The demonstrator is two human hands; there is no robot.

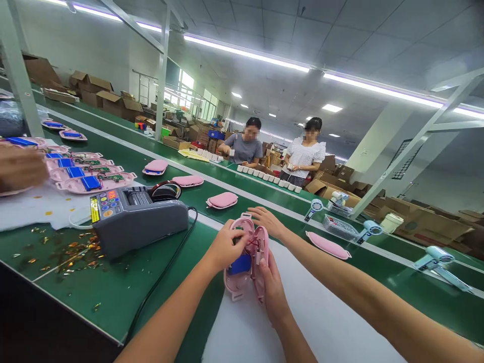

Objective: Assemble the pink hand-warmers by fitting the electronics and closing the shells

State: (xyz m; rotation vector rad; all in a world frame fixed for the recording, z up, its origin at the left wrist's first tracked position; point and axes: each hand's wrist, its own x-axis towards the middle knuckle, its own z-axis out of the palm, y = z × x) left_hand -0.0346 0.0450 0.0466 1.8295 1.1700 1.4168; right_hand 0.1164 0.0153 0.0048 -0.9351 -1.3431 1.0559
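Observation:
A pink plastic casing (233,288) stands opened like a book in front of me, its halves joined by thin red wires. The left half holds a blue battery (240,264) and a green circuit board, partly covered by my fingers. My left hand (226,246) is closed at that half's upper edge, thumb and fingers bent in near the board and wires. My right hand (273,288) grips the right half (260,242) from its outer side. Beyond the casing, another person's hand (266,221) reaches in from the right, its fingers behind the casing's top.
A grey tape dispenser (139,217) stands left, its black cable running forward. Behind it lie several opened pink casings (91,184). Closed pink casings (222,200) and light-blue handheld fans (434,259) dot the green bench. White sheeting (242,327) lies beneath my hands. Another hand (22,169) blurs at far left.

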